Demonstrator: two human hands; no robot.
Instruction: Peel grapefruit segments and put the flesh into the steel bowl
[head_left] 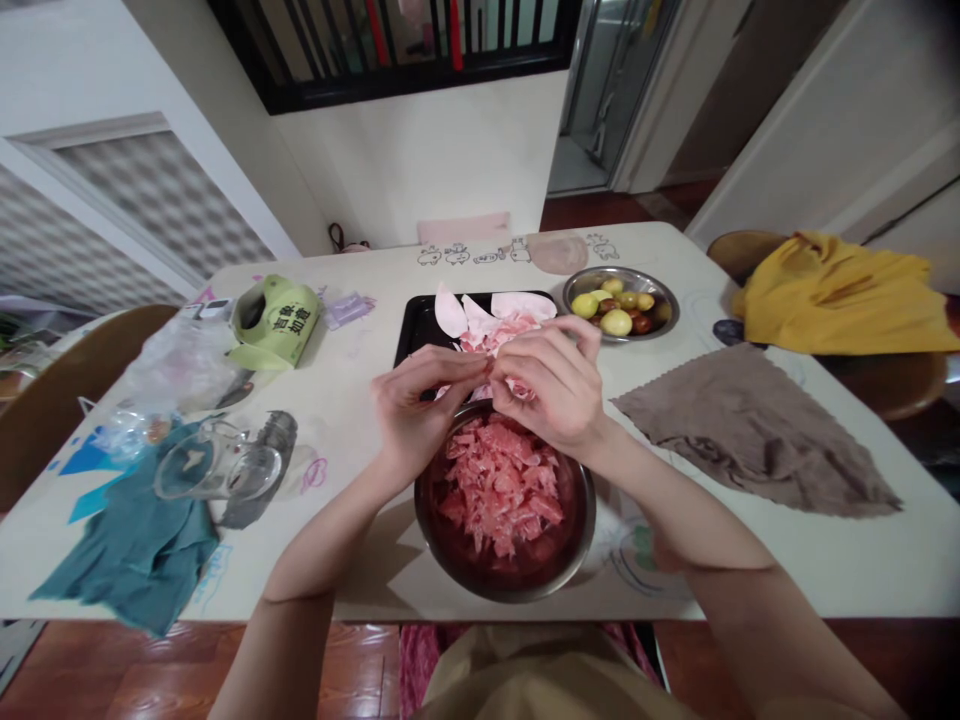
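Observation:
Both hands meet above the far rim of a steel bowl [579,560] heaped with torn pink pomelo flesh [504,485]. My left hand [420,400] pinches with thumb and forefinger at a small reddish piece between the hands. My right hand [551,385] is curled round a pomelo segment [519,388], only partly visible under the fingers. Its thumb and forefinger meet the left fingertips. Just behind the hands, a black tray [416,328] carries pale rind pieces [523,304] and pinkish membrane scraps [510,330].
At the back right stands a steel bowl of fruit [673,325]. A brown cloth [757,435] lies on the right. To the left are a glass pitcher [217,462], a teal cloth [142,540], a green printed box [279,322] and clear plastic bags [180,360]. A yellow garment [847,295] covers a chair.

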